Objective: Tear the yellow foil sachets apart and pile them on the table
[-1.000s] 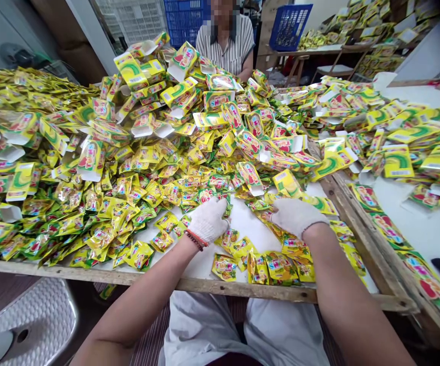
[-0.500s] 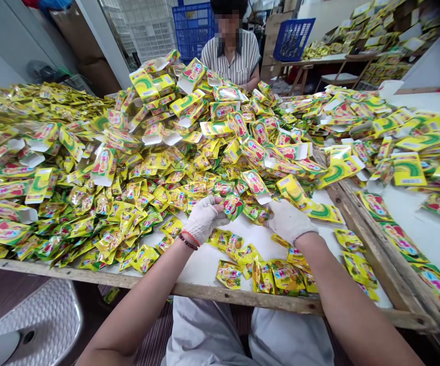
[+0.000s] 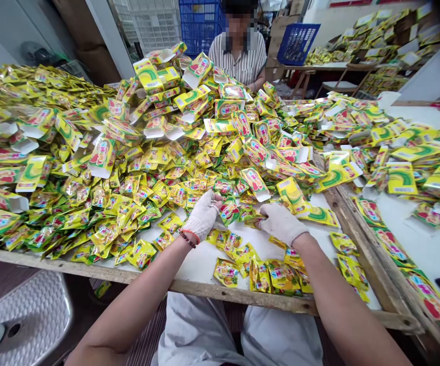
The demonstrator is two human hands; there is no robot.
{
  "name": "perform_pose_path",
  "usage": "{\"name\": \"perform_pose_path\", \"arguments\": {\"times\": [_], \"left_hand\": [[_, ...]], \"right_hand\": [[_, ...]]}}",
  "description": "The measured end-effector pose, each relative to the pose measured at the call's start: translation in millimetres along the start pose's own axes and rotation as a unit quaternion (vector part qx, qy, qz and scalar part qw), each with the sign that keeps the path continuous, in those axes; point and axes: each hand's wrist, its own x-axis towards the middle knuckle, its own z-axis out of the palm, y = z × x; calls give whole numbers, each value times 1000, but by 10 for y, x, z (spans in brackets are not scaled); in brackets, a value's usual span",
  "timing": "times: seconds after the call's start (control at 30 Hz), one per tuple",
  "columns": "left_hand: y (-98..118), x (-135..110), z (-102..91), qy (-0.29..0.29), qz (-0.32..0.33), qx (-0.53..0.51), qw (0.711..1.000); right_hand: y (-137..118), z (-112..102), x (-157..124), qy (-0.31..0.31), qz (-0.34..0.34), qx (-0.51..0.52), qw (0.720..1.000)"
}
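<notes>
My left hand (image 3: 203,216), in a white knit glove, has its fingers closed at the left edge of a green sachet (image 3: 228,210) with a red fruit print. My right hand (image 3: 284,223), also gloved, is just to the right, its thumb and fingers pinched at the edge of a yellow sachet (image 3: 251,217); the fingers partly hide the grip. Between and below the hands, loose yellow sachets (image 3: 245,254) lie on the white tabletop (image 3: 195,262). Along the front edge, several yellow sachets (image 3: 283,276) sit side by side.
A big heap of sachets (image 3: 101,203) and open-ended yellow boxes (image 3: 191,99) covers the left and far side. A wooden rail (image 3: 365,244) divides the table at right, with flat boxes (image 3: 403,178) beyond. Across the heap sits a person (image 3: 239,56). A stool (image 3: 25,310) stands lower left.
My right hand has moved left to the yellow sachet, closer to my left hand. The green sachet has shifted slightly left and down with my left hand. The view has tilted a little.
</notes>
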Motion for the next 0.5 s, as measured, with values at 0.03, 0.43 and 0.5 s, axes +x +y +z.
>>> {"name": "perform_pose_path", "arguments": {"times": [0.03,0.43,0.5], "left_hand": [[3,4,-8,-3,-2,15,1000],[-42,12,37,-64,86,125,986],[-15,8,32,-82,72,87,990]], "right_hand": [[16,-33,-14,1,-3,17,1000],[-230,18,-92,16,-76,378,922],[-251,67,-63,33,-73,384,920]]}}
